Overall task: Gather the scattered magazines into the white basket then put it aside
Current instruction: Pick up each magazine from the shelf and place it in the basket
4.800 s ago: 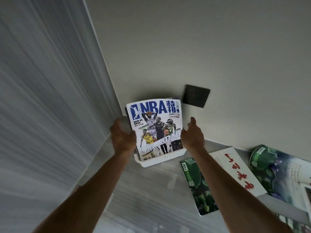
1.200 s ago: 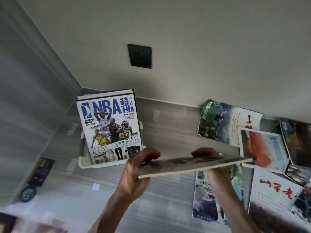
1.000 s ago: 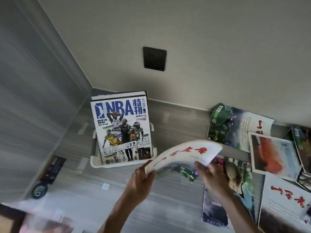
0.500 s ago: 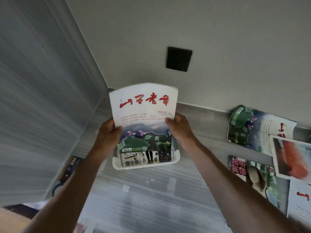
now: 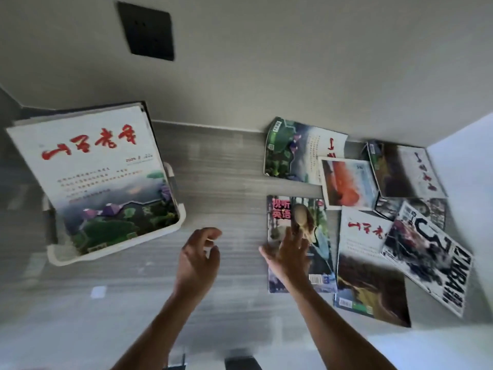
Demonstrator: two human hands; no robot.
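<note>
While "NBA" magazine (image 5: 437,265) lies right, basket (image 5: 170,231) cover reads "2025".

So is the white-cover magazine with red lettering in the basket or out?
In. The white-cover magazine stands tilted in the white basket, its bottom edge behind the front rim, in front of others.

A white plastic basket (image 5: 170,228) holding upright magazines (image 5: 93,166) stands left of the open left hand (image 5: 198,259). Under the spread fingers (image 5: 294,240) of the right hand (image 5: 289,256) lies a glossy language magazine (image 5: 318,236); further magazines (image 5: 400,209) overlap to their right, along the plain wall (image 5: 293,62).
</note>
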